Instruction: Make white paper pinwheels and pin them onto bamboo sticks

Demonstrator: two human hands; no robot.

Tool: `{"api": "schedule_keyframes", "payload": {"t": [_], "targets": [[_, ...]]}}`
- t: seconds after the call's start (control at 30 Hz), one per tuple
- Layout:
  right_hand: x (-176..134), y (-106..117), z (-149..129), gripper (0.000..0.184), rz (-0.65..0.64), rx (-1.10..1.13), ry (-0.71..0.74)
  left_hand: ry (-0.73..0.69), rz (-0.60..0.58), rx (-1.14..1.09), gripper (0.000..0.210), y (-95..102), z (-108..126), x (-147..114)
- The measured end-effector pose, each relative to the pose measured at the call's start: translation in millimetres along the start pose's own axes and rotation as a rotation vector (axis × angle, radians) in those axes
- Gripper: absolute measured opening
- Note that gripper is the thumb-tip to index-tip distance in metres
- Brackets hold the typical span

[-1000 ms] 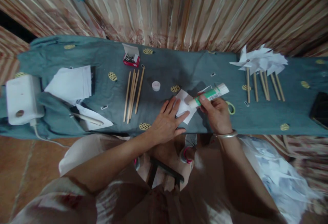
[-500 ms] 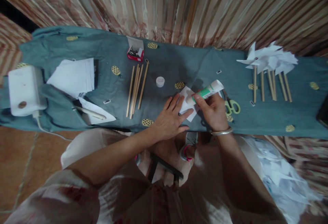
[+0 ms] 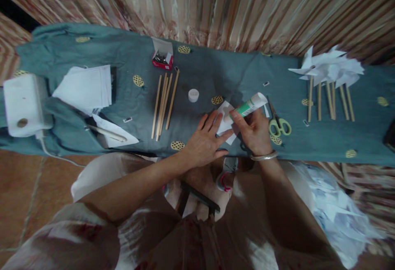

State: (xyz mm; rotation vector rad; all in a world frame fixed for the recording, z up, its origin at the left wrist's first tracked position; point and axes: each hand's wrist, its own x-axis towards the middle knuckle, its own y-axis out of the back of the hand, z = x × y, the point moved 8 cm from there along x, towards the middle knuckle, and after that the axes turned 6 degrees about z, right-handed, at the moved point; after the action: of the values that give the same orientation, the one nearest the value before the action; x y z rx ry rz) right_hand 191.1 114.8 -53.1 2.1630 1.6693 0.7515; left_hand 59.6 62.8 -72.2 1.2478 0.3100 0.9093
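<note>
My left hand [image 3: 206,143] lies spread, its fingertips pressing the left side of a small white piece of paper [image 3: 224,111] on the cloth. In my right hand [image 3: 254,134] is a green and white glue stick [image 3: 247,106], gripped by thumb and fingers and slanting down so its tip meets the paper. A round white cap [image 3: 193,95] sits on the cloth up and left of the paper. Just right of my right hand lie scissors [image 3: 280,127] with light green handles. My right palm hides part of the paper's right side.
Several wooden sticks [image 3: 162,105] lie left of centre, below a red box [image 3: 162,59] of small metal pieces. Further left are stacked papers [image 3: 83,89], a pen [image 3: 108,133] and a white box with a cable [image 3: 24,105]. Paper pinwheels [image 3: 330,68] lie at the right.
My right hand and the glue stick have shifted slightly left over the paper. My left hand stays in place on it. The whole view has moved a little.
</note>
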Motion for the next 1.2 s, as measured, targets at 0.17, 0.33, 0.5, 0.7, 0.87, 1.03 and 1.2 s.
{"api": "schedule_keyframes", "payload": {"t": [0.17,0.33,0.5,0.7,0.87,1.03,1.2], "targets": [[0,-3,-6,0.033,-0.02,-0.056,0.032,-0.002,-0.004,0.005,0.068,1.1,0,0],[-1,-5,-7,0.033,-0.062,-0.074,0.013,-0.003,-0.003,-0.005,0.065,2.6,0,0],[-2,-6,-7,0.036,-0.093,-0.083,0.017,-0.02,0.0,0.007,0.06,2.2,1,0],[-4,-7,-13,0.04,-0.119,-0.128,0.053,-0.029,0.019,0.019,0.06,2.4,1,1],[-7,-6,-14,0.041,-0.14,-0.131,0.064,-0.027,0.016,0.016,0.06,1.3,0,0],[-9,-1,-9,0.038,-0.126,-0.167,0.054,-0.029,0.004,0.015,0.061,0.1,0,0],[-8,4,-6,0.035,-0.105,-0.139,0.031,-0.015,-0.017,0.026,0.063,-1.0,-1,0]]}}
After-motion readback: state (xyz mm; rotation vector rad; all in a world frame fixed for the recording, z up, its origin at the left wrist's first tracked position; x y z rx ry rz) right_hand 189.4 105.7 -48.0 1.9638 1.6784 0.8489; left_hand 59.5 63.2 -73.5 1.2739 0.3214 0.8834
